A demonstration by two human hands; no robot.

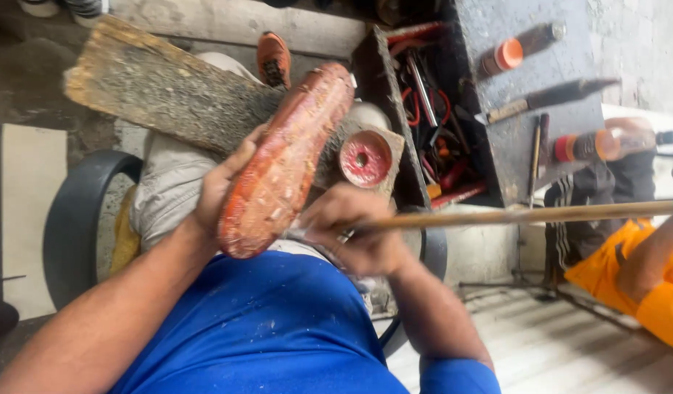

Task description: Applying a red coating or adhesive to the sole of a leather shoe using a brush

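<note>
Reddish-orange shoe sole (285, 160) sits tread-up over lap, left hand (221, 188) wrapped round its edge, bracing it steady. Right hand (351, 232) closed on long wooden stick (526, 214) at sole's heel end. Open toolbox (428, 117) and wooden plank (161, 84) just beyond, within reach.

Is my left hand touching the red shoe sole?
Touching. The head view shows the left hand wrapped behind the red sole, fingers curled over its edge with no gap.
</note>
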